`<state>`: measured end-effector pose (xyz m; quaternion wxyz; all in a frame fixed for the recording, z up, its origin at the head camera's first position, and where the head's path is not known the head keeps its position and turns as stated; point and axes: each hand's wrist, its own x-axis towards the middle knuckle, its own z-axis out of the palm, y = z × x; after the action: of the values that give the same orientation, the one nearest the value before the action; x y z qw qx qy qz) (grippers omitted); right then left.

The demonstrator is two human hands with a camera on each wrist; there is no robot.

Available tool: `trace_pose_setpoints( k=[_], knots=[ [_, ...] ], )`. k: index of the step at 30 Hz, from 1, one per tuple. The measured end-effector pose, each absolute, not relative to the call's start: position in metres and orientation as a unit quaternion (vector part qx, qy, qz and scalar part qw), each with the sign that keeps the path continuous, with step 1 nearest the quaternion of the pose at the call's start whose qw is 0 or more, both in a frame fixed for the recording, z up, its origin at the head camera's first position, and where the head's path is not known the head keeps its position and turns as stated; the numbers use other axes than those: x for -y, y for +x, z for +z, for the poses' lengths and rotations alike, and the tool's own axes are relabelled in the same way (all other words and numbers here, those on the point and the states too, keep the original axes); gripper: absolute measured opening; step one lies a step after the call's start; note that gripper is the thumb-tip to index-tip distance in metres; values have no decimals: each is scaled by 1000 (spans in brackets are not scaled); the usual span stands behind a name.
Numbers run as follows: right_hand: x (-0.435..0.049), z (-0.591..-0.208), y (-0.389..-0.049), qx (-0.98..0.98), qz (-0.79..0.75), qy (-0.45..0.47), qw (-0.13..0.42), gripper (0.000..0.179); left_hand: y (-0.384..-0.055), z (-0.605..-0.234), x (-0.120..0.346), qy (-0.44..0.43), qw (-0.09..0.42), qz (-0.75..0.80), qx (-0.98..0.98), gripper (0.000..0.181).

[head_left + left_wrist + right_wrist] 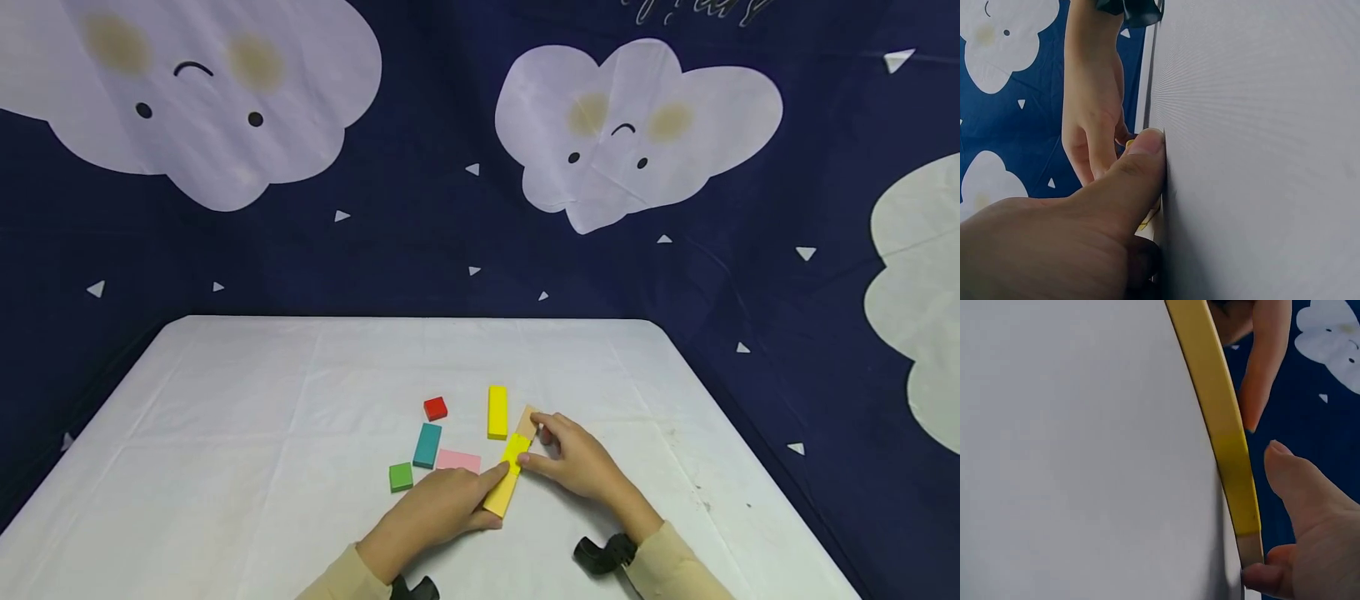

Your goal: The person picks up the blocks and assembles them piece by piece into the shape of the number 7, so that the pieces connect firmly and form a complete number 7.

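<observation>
The left hand (pixel 444 502) touches the gold block (pixel 502 495) just nearer than the middle block (pixel 516 451); whether it pinches, I cannot tell. The right hand (pixel 579 463), thumb and finger spread apart, touches the tan block (pixel 527 422) just beyond the middle block; a pink block (pixel 459 460) lies left of the middle block

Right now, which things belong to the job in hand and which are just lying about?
In the job, it seems:
left hand
right hand
light orange block, bright yellow block and tan block, lined up end to end

Apparently just lying about, apart from those:
separate yellow block
red block
teal block
pink block
green block
</observation>
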<state>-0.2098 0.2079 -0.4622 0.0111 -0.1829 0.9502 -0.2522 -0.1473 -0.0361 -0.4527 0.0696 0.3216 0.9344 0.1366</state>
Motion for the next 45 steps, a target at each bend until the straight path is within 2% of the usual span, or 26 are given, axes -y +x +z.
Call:
trace_pose_setpoints(
  k=[12,22,31,39,45],
  knots=[
    [-201,-471,-198,-959,-211,-185,-27,101,-147,-453,39,317,65,152,-934,77],
    [-199,-471,-193,-960,-207,-183,-31,104,-147,-453,37,293,89,154,-939,79],
    [-198,-472,-194,-963,-185,-193,-38,112,-147,-447,45,299,92,165,-935,80],
    [-198,-472,-196,-964,-183,-192,-34,112,-153,-440,67,289,95,230,-925,68],
    [-197,-472,-195,-964,-186,-188,-29,112,-157,-437,87,253,64,246,-934,58]
  ],
)
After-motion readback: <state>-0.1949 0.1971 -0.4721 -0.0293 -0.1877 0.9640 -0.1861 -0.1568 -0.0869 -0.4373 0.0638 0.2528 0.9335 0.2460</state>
